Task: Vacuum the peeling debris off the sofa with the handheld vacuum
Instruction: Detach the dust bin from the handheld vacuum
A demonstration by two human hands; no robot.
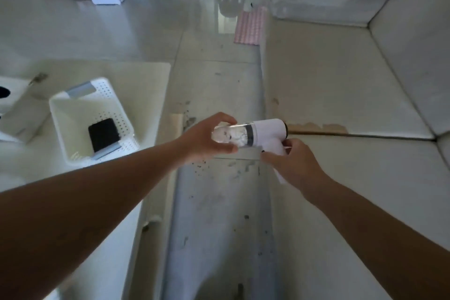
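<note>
1. Position: the handheld vacuum is held in mid-air over the floor, just in front of the sofa, lying sideways with its clear dust cup pointing away from the seat.
2. The left hand has its fingers curled round the dust cup. The right hand has its fingers wrapped round the handle.
3. This looks like seating or checking the cup, so twist it fully home while the right hand keeps the body steady. A loose cup would spill what it holds.
4. Then let go with the left hand and turn the intake towards the seat.
5. Start at the peeled patches along the front seam, where flakes likely gather. Loose flakes on the cushion are too small to make out.
6. Dark specks on the floor can wait.
</note>
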